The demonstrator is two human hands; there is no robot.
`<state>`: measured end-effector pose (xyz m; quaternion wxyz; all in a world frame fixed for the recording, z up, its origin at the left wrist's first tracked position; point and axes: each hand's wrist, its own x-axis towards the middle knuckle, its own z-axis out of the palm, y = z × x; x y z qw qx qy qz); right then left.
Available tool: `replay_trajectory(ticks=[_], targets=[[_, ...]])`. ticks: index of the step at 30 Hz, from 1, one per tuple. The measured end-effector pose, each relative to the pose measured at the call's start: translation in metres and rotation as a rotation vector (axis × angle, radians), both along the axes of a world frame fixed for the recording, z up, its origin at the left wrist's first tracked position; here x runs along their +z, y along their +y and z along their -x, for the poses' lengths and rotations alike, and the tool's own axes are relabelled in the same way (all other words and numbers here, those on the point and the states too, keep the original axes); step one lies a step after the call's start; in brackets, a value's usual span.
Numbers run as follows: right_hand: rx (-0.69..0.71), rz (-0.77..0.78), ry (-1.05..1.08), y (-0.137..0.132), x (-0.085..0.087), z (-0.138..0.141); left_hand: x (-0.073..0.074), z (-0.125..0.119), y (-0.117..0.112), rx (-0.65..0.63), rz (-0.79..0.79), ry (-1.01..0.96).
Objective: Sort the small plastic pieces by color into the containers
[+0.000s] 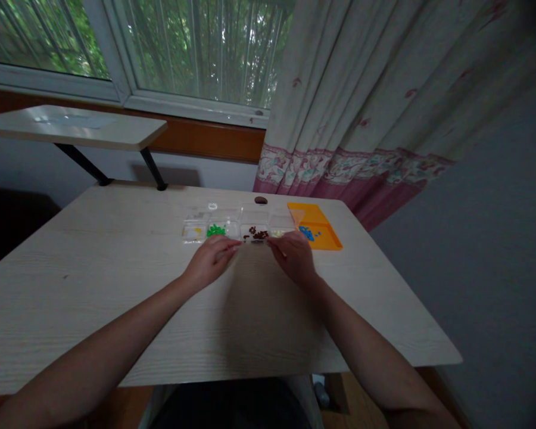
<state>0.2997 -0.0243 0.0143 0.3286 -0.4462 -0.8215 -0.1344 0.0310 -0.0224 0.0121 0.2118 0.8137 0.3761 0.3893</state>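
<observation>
My left hand (211, 260) is closed in a pinch at the front edge of a clear plastic compartment box (233, 229). My right hand (296, 256) pinches too, a short gap to the right, by the same edge. What either hand holds is too small to make out. Between and just beyond the fingertips lie dark brown small pieces (259, 235) in one compartment. Green pieces (215, 230) fill part of another, beyond my left hand. A few yellow pieces (198, 230) are at the box's left end. Pale pieces (277, 233) show partly behind my right hand.
An orange tray (329, 236) with blue pieces (307, 232) lies right of the box, partly under its clear lid. The pale wooden table (161, 322) has a raised shelf (75, 126) at back left. A curtain (339, 119) hangs behind, beside a window (205, 53).
</observation>
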Motion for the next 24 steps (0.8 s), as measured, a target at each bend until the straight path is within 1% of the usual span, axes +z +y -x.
replay_trajectory(ticks=[3,4,5,7,9,11,13,15,17,20,21,24], targets=[[-0.277,0.059,0.064,0.015,0.006,-0.042,0.011,0.029,0.015,0.327,-0.166,0.021],[-0.353,0.075,0.095,0.020,0.007,-0.055,0.013,0.039,0.021,0.419,-0.212,0.039],[-0.417,0.083,0.125,0.024,0.007,-0.067,0.014,0.048,0.027,0.483,-0.254,0.059],[-0.509,0.106,0.144,0.030,0.004,-0.085,0.011,0.063,0.038,0.534,-0.305,0.120],[-0.559,0.162,0.109,0.036,-0.002,-0.097,0.006,0.071,0.046,0.544,-0.298,0.187],[-0.601,0.218,0.057,0.039,-0.010,-0.102,-0.001,0.076,0.051,0.508,-0.279,0.248],[-0.635,0.215,0.039,0.040,-0.014,-0.102,-0.007,0.078,0.054,0.456,-0.258,0.316],[-0.621,0.153,0.057,0.039,-0.014,-0.097,-0.011,0.079,0.055,0.420,-0.240,0.379],[-0.559,0.085,0.088,0.035,-0.006,-0.086,-0.012,0.080,0.055,0.404,-0.235,0.418],[-0.434,0.046,0.095,0.031,0.015,-0.061,-0.009,0.082,0.053,0.407,-0.255,0.430],[-0.387,0.044,0.079,0.031,0.023,-0.049,-0.008,0.082,0.052,0.411,-0.261,0.427],[-0.185,0.053,-0.030,0.037,0.048,-0.004,-0.005,0.081,0.050,0.406,-0.264,0.416]])
